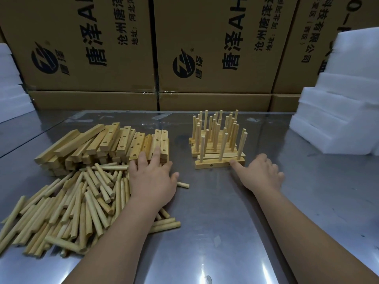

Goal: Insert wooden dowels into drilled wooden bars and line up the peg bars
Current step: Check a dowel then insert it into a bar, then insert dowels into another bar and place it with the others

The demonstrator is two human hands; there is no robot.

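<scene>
A stack of drilled wooden bars (pixel 106 142) lies at the left of the metal table (pixel 215 232). In front of it is a heap of loose wooden dowels (pixel 67 206). My left hand (pixel 152 177) reaches over the heap, fingers straight, fingertips touching the rightmost bars of the stack. Several finished peg bars (pixel 217 138) stand in rows at the centre right, dowels upright. My right hand (pixel 260 174) is beside the nearest peg bar (pixel 219 163); its thumb tip touches the bar's front right end, the other fingers loosely curled and holding nothing.
Printed cardboard boxes (pixel 205 48) wall off the back of the table. White foam blocks are stacked at the right (pixel 340 111) and the far left (pixel 10 83). A few stray dowels (pixel 164 225) lie beside my left forearm.
</scene>
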